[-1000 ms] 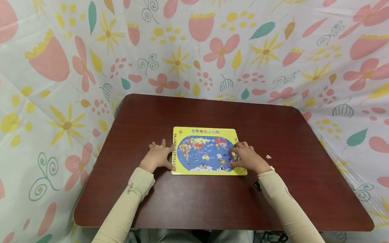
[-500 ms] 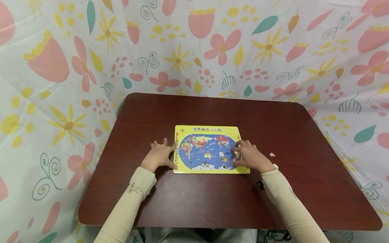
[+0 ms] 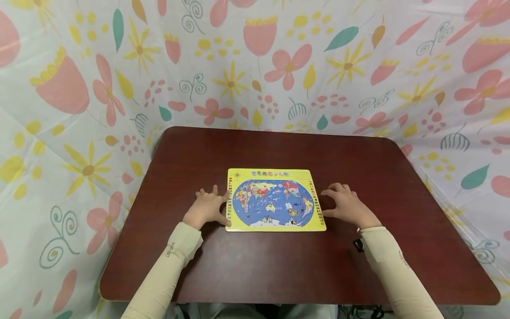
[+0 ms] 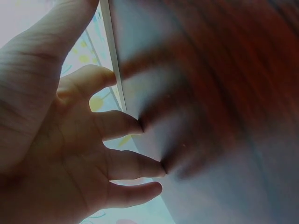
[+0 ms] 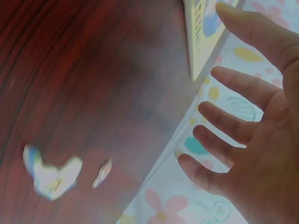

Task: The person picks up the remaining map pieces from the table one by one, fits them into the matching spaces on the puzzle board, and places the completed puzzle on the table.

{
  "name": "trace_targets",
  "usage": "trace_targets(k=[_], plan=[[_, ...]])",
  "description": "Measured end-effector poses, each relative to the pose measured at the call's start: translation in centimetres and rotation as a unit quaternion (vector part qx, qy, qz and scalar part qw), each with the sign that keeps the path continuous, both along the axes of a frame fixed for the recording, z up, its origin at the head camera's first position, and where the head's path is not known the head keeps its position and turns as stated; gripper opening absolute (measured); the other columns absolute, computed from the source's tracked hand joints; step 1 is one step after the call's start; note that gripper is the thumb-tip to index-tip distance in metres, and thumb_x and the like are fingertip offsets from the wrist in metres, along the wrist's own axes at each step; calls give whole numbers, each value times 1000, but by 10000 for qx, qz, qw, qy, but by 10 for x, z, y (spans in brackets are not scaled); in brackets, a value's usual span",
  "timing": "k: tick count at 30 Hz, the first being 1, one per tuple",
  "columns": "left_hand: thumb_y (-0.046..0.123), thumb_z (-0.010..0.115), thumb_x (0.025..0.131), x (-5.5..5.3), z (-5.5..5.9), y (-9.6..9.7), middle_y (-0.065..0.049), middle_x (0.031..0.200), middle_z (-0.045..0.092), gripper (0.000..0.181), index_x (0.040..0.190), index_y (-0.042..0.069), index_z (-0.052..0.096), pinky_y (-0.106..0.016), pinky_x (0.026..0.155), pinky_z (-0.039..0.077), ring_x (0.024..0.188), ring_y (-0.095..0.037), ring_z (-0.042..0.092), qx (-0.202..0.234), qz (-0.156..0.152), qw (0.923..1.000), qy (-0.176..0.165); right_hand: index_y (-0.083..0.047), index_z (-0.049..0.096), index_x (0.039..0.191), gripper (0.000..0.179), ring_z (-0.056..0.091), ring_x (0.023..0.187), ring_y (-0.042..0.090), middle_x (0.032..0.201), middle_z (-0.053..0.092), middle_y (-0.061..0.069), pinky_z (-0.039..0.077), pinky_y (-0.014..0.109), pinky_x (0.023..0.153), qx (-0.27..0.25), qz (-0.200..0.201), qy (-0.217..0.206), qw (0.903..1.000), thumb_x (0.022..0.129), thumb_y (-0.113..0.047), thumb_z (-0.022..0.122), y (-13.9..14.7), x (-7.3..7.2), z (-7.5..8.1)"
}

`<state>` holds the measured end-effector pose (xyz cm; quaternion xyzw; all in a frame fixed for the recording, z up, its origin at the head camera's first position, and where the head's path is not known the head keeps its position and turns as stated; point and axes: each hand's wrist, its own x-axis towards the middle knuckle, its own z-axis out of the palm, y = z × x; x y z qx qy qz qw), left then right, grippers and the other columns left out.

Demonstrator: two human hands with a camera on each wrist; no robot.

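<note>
Both left hand (image 3: 205, 207) and right hand (image 3: 351, 206) fingers spread; I'd guess world-map puzzle board (image 3: 276, 200) light, stiff; grip side edges.

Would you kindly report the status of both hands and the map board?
Left hand, fingers spread, at left edge; right hand at right edge, gripping nothing. Map board flat on table. Two loose pieces near right hand.

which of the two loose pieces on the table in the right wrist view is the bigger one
The broad, notched piece, farther left in that view; the other is a slim sliver to its right.
</note>
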<state>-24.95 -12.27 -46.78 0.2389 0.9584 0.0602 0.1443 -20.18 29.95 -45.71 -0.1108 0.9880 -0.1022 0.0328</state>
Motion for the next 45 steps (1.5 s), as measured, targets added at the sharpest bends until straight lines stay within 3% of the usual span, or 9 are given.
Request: trace_targets(k=[10, 19, 30, 38, 45], plan=[[61, 75, 61, 4, -9, -2, -32, 143, 23, 104, 146, 18, 32, -69, 94, 23, 116, -67, 25, 59, -27, 9999, -90, -3, 59, 119, 46, 36, 108, 45, 118, 45, 22, 30, 63, 77, 151, -170, 61, 9997, 81, -26, 71, 48, 7, 0], [61, 75, 61, 2, -8, -3, -33, 143, 22, 104, 145, 18, 32, -69, 93, 22, 117, -67, 24, 103, -39, 9999, -103, -3, 64, 111, 32, 40, 102, 47, 110, 51, 23, 33, 62, 70, 382, -175, 317, 9986, 82, -16, 69, 80, 11, -4], [60, 76, 62, 2, -2, -2, -32, 144, 23, 103, 145, 17, 33, -68, 95, 21, 117, -66, 24, 174, -2, 9998, -58, -4, 69, 101, 24, 40, 102, 50, 105, 55, 21, 32, 66, 71, 363, -309, 82, 9988, 85, -22, 66, 92, 11, -10], [60, 76, 62, 1, 1, -1, -32, 143, 23, 104, 145, 16, 32, -68, 95, 21, 117, -66, 25, 169, 19, 9998, -80, -8, 71, 93, 13, 43, 98, 47, 102, 58, 18, 32, 67, 72, 289, -223, 323, 9988, 82, -14, 69, 95, 12, -13], [59, 77, 61, -1, 0, 0, -33, 142, 25, 104, 144, 16, 35, -69, 94, 22, 115, -68, 25, 192, 18, 9998, -25, -9, 71, 89, 12, 44, 98, 45, 102, 58, 18, 33, 65, 72, 302, -168, 466, 9983, 82, -18, 69, 97, 11, -17]])
